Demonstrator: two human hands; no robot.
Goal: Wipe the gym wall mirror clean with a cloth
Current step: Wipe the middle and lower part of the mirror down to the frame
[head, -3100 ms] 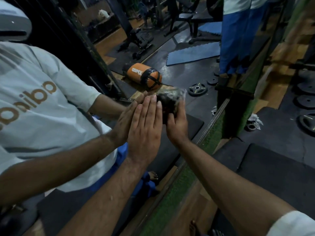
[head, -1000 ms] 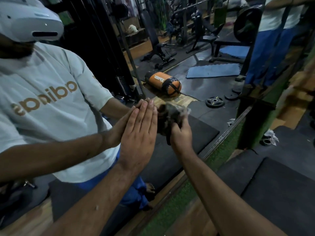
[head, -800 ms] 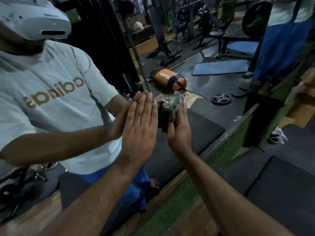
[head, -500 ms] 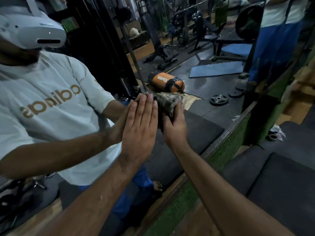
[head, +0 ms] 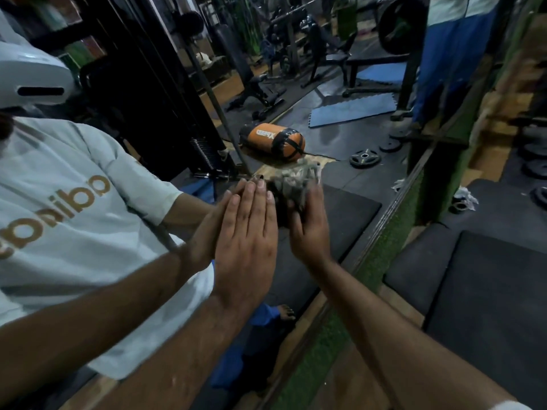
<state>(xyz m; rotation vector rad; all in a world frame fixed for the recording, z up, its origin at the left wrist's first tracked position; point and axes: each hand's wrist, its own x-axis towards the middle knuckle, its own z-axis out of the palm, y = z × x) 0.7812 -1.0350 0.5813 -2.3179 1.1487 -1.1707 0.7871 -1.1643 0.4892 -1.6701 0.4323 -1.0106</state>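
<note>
The gym wall mirror (head: 340,137) is seen filling the left and centre of the view, its lower edge bordered by a strip of green turf (head: 381,261). The left hand (head: 245,241) is laid flat against the glass, fingers straight and pressed together, and is met by its own reflection. Just beside it, a crumpled grey cloth (head: 296,182) is pressed to the mirror by the right hand (head: 309,229), whose grip is curled round the bundle. In the glass are reflected a white T-shirt with tan lettering (head: 74,202), an orange and black bag (head: 275,140) lying on the floor, a blue foam mat (head: 352,109) and a weight plate (head: 364,157). Dark rubber floor mats (head: 488,291) are seen at the right.
</note>
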